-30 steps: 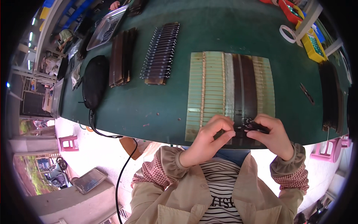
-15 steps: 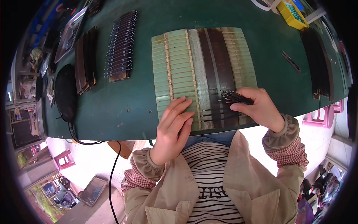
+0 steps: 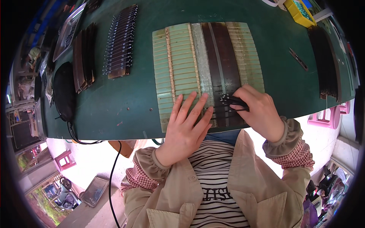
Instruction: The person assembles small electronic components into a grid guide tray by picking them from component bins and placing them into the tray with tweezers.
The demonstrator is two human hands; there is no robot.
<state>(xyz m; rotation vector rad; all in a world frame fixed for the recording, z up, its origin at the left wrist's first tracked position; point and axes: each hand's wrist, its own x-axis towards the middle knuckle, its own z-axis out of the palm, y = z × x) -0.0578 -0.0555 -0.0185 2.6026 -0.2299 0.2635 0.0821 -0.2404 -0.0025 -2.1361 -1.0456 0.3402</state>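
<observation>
Head view shows us the left hand (image 3: 186,131) laid over the near part of a green ribbed board (image 3: 181,64), its grip open and fingers spread; we cannot tell whether anything lies beneath the fingertips. We see the right hand (image 3: 260,114) with its grip closed, thumb against fingers, around a bundle of thin black rods (image 3: 236,103), whose pale-marked tips point left above the near end of the dark brown strips (image 3: 232,53) on the board. Board and rods are at the near side of the green table (image 3: 133,91). Left of the board we find a rack of dark rods (image 3: 121,41), a stack of brown strips (image 3: 84,57) and a black pouch (image 3: 64,91); to its right, small snips (image 3: 298,59) and, farther off, a yellow box (image 3: 303,15).
</observation>
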